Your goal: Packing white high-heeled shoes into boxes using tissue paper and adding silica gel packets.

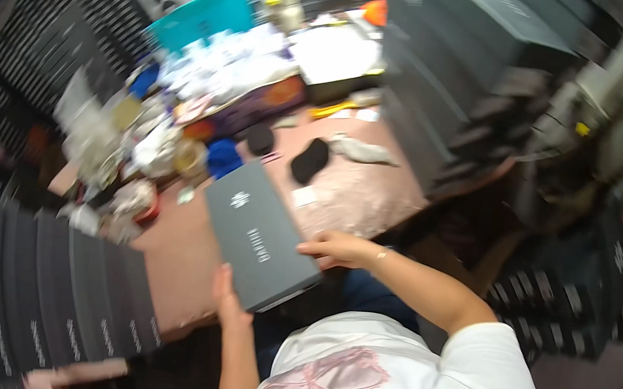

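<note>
A closed dark grey cardboard box [254,218] with pale printing on its lid is between my two hands, its near end out over the table's front edge. My left hand [231,300] presses against its left side near the close corner, fingers stretched along the wall. My right hand [337,249] grips the right edge, its fingers bent onto the lid and the thumb side hidden. Just past the box lie a black pad-shaped item [310,161] and a rounder dark piece [260,139] on the pink tabletop [182,255].
Tall stacks of grey boxes stand at the lower left [59,276] and at the far right [430,74]. A heap of white crumpled paper [227,61] lies by a teal bin [205,16]. Clear plastic bags [88,124] crowd the left side. More boxes [566,295] fill the right.
</note>
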Demonstrator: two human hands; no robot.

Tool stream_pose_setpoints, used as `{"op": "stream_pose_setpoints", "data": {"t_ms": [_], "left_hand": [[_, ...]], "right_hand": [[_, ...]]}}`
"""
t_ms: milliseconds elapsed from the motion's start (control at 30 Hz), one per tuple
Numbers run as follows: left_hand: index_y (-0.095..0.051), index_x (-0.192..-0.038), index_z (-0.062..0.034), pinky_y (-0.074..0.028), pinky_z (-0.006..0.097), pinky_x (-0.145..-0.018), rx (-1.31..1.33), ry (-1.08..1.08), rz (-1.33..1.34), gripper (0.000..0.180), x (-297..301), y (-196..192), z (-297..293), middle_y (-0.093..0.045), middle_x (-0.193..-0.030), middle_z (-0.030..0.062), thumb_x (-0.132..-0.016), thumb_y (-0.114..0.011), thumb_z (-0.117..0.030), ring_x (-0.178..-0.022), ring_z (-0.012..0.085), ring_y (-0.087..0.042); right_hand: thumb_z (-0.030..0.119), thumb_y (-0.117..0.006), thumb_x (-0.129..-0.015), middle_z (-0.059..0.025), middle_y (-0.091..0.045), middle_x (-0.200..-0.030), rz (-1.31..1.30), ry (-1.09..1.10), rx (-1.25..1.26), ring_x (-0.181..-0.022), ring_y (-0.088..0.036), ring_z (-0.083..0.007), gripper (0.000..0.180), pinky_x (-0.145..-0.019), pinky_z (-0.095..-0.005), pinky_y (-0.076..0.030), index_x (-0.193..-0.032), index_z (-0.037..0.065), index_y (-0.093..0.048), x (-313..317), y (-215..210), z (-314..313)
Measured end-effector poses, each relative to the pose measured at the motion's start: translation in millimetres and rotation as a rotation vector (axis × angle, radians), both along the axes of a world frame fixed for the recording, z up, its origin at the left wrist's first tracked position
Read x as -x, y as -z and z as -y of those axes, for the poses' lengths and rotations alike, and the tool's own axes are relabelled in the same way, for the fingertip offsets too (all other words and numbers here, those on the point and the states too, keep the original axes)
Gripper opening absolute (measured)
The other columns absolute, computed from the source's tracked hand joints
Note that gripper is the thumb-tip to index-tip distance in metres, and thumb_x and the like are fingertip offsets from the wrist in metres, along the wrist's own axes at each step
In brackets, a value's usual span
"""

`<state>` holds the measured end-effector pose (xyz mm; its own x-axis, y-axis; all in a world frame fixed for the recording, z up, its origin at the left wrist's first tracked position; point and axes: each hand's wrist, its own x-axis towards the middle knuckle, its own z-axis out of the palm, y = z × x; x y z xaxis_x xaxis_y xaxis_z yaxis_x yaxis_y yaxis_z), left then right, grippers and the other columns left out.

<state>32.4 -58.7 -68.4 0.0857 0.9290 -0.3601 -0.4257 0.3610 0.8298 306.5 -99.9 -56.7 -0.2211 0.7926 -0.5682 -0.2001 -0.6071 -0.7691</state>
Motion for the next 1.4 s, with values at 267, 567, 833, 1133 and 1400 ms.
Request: {"op": "stream_pose_setpoints", "data": {"t_ms": [267,567,833,1133,1400], "left_hand": [[-0.057,-0.118,-0.003,-0.04,0.039,-0.101,0.153,0.002,0.188,0.057,-0.1,-16.3,12.4,-0.06,-0.118,0.0092,-0.087,-0.061,-0.051,-0.116,0.021,-0.053],[-0.034,-0.142,0.0005,-0.026,0.043,-0.112,-0.515,0.214,-0.583,0.082,64.8,-130.1,-12.2,-0.038,-0.145,0.0186,-0.081,-0.071,-0.04,-0.136,0.029,-0.034],[-0.041,-0.137,-0.0013,-0.028,0.051,-0.108,-0.66,0.146,-1.793,0.059,87.3,-99.4,-56.5,-0.037,-0.14,0.0279,-0.085,-0.063,-0.017,-0.132,0.0448,-0.031],[-0.06,-0.112,0.0005,-0.029,0.052,-0.106,-1.04,0.589,-1.427,0.037,-49.2,-22.8,-50.5,-0.057,-0.116,0.0157,-0.082,-0.061,-0.02,-0.123,0.0361,-0.043],[-0.061,-0.11,0.0036,-0.033,0.046,-0.105,-0.978,0.298,-1.14,0.035,-42.3,-21.4,-37.9,-0.057,-0.118,0.0204,-0.082,-0.061,-0.017,-0.123,0.036,-0.045]], "right_hand": [[0.029,-0.062,-0.093,-0.0026,-0.061,-0.088,-0.33,0.262,-0.011,-0.075,-0.057,-0.0083,0.028,-0.068,-0.0216,-0.048,-0.101,0.002,-0.062,2.8,-30.1,1.8],[0.021,-0.068,-0.087,-0.0139,-0.062,-0.101,-0.033,-0.131,-0.596,-0.094,-0.062,-0.0243,0.035,-0.082,-0.0341,-0.049,-0.112,-0.001,-0.055,124.1,-94.7,-8.9],[0.013,-0.065,-0.077,-0.0183,-0.052,-0.124,1.236,-0.199,-0.984,-0.114,-0.049,-0.0322,0.054,-0.098,-0.0491,-0.034,-0.128,0.002,-0.048,44.9,-49.6,-60.2],[0.01,-0.055,-0.079,-0.0172,-0.066,-0.077,1.292,-0.326,-0.89,-0.074,-0.065,-0.0365,0.027,-0.07,-0.0501,-0.048,-0.105,0.004,-0.062,37.7,-17.7,-132.8],[-0.002,-0.055,-0.079,-0.0088,-0.068,-0.088,0.628,0.104,-0.793,-0.079,-0.062,-0.0121,0.031,-0.07,-0.0256,-0.048,-0.109,-0.004,-0.063,5.9,-102.0,-81.9]]}}
